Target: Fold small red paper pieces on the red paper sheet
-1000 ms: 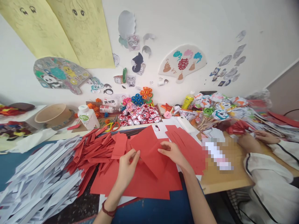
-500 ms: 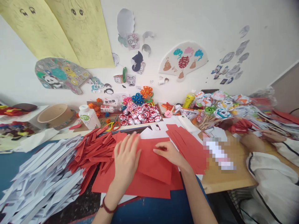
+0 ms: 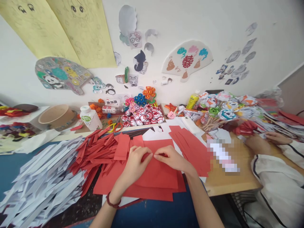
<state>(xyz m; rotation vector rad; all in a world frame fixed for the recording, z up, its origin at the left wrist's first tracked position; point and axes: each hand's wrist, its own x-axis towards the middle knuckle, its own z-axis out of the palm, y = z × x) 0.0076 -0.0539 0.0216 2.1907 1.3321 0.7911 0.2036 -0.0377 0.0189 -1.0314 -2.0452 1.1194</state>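
Note:
Red paper sheets [image 3: 161, 177] lie overlapping in front of me. My left hand [image 3: 137, 163] is closed in a pinch on the red paper, thumb and forefinger pressed together. Close beside it, almost fingertip to fingertip, my right hand [image 3: 171, 159] pinches the same red paper. How the paper is held between the fingertips is partly hidden. Left of my left hand is a small folded red piece [image 3: 122, 147], at the edge of a heap of folded red strips [image 3: 95, 152]. More cut red sheets [image 3: 190, 150] rest to the right.
A big pile of folded white strips [image 3: 47, 180] covers the left side. Behind stand a white bottle [image 3: 90, 118], scissors [image 3: 116, 126] and red-and-white paper flowers [image 3: 143, 115]. At right, a co-worker's hand [image 3: 277, 138] and white sleeve are beside a wooden board [image 3: 244, 177].
My left hand has gone from lying flat and spread on the red paper to a pinch, meeting my right fingertips. The right hand has shifted slightly left.

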